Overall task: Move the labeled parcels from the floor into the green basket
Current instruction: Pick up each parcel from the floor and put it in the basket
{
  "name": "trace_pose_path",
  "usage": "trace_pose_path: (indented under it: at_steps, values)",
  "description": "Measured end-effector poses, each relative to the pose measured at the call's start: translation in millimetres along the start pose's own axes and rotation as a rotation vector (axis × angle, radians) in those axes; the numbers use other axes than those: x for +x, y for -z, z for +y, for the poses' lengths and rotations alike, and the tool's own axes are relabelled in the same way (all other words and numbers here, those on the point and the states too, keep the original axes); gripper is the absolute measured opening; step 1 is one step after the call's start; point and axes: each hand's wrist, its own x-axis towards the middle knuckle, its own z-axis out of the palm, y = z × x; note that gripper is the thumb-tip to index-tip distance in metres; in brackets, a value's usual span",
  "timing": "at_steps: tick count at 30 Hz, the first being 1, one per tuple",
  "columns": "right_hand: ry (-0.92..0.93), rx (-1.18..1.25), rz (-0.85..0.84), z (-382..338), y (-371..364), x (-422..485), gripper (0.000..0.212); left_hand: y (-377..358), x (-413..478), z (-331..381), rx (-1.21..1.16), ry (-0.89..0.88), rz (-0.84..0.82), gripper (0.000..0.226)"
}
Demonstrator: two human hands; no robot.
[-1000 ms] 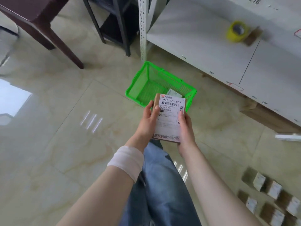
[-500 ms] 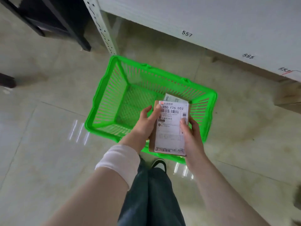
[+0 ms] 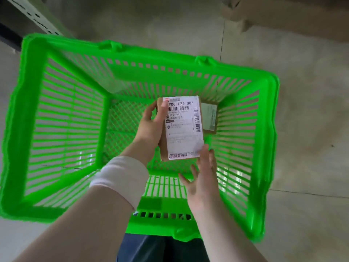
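Observation:
A brown parcel (image 3: 182, 129) with a white shipping label sits low inside the green basket (image 3: 30, 114). My left hand (image 3: 151, 127) grips its left edge, thumb on the label's top corner. My right hand (image 3: 204, 178) hovers just below the parcel's lower right corner with fingers spread, not holding it. A second labeled parcel (image 3: 208, 117) lies on the basket floor, partly hidden behind the first one. A white band wraps my left wrist.
The basket stands on a pale tiled floor (image 3: 302, 129). A perforated metal shelf post (image 3: 32, 14) rises at the top left. The underside of a shelf and a cardboard edge (image 3: 283, 16) show at the top right. My trouser leg (image 3: 160, 248) is below the basket.
I have leaned in and both hands have lowered the parcel into the basket. My right hand has let go of the parcel and opened; the left still holds it.

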Motion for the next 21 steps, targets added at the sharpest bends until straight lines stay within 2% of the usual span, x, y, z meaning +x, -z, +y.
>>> trace_pose_path:
  at_steps: [2,5,11,14,18,21]
  values:
    - [-0.041,0.072,-0.006,0.5,-4.7,1.5,0.076,-9.0,3.5,-0.2,-0.039,0.017,0.018,0.057]
    - [-0.066,0.183,0.032,-7.6,-12.9,11.5,0.063,-20.7,7.6,1.8,-0.059,0.039,0.051,0.057]
    - [-0.141,0.293,0.034,-29.3,-19.0,18.7,0.051,-28.7,4.5,8.9,-0.017,0.021,0.081,0.059]
    - [-0.124,0.253,0.045,-39.0,-16.4,16.5,0.049,-24.3,-3.0,11.6,-0.018,0.006,0.088,0.062]
    - [-0.058,0.038,0.077,-57.0,-10.4,11.7,0.05,-20.6,-24.2,6.7,-0.018,0.031,0.129,0.072]
    - [0.042,-0.097,0.151,-73.7,-9.3,18.8,0.047,-21.0,-34.9,-0.3,0.067,0.01,0.164,0.063]
